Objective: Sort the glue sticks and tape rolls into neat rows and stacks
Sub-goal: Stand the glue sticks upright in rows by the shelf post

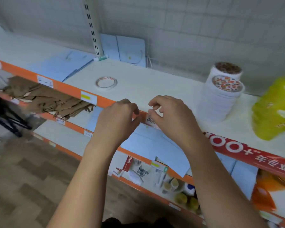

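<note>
Two tape stacks [219,99] beside yellow bag [273,109]; lone tape roll [106,82] apart.

"What sort of place is this?"

"A shop. Tiered shelves [146,79] run along the wall, each fronted by an orange rail [67,87] with price tags [88,97] clipped on."

"What else shows it?"

"A slotted upright [91,28] at the back, a red printed banner [253,155], and stock laid out in bulk: stacked tape rolls [220,99], blue bags [132,50], brown bags [44,97], and boxed goods [127,163] lower down."
</note>
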Available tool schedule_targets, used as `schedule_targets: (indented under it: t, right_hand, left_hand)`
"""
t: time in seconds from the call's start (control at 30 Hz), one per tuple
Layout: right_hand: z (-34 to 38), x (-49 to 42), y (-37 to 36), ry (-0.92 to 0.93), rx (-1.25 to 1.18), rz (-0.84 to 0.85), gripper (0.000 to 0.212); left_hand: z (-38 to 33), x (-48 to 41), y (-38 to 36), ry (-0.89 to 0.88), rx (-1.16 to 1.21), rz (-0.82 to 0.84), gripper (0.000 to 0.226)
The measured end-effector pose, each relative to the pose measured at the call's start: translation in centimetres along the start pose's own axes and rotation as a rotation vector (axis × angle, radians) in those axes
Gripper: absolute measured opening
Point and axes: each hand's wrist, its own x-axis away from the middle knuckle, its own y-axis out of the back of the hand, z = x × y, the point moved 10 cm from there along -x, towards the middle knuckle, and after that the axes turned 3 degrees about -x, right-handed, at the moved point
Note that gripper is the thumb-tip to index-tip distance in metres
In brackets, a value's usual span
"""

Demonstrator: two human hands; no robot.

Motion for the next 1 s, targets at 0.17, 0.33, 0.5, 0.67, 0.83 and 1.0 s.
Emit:
schedule_targets:
  t: [0.17, 0.33, 0.5, 0.67, 0.83, 1.0]
  right_hand:
    - [4.7, -4.2, -5.8, -0.006, -0.018, 0.027, 0.019]
    - [7.5, -7.4, -9.6, -0.022, -0.056, 0.064, 0.017]
    - [8.0, -11.4, -11.7, -0.015, -0.048, 0.067, 0.017]
    - [8.0, -16.6, -14.1, -0.003, -0.043, 0.101, 0.020]
    - [7.9, -21.1, -17.0, -0.015, 0.000, 0.208, 0.028]
    - [6.6, -23.4, -19.3, -0.101, 0.077, 0.299, 0.069]
  left_hand:
    - [8.4, -1.2, 0.7, 0.061, 0.002, -0.006, 0.018]
    - [13.4, -3.0, 0.3, 0.088, 0.012, 0.011, 0.021]
    - [17.1, -5.9, -0.5, 0.114, 0.030, 0.009, 0.021]
    - [20.4, -9.9, -1.1, 0.151, 0.066, 0.013, 0.018]
    - [23.3, -13.8, -1.4, 0.175, 0.088, -0.004, 0.021]
    - [25.2, -17.1, -2.9, 0.162, 0.106, 0.010, 0.020]
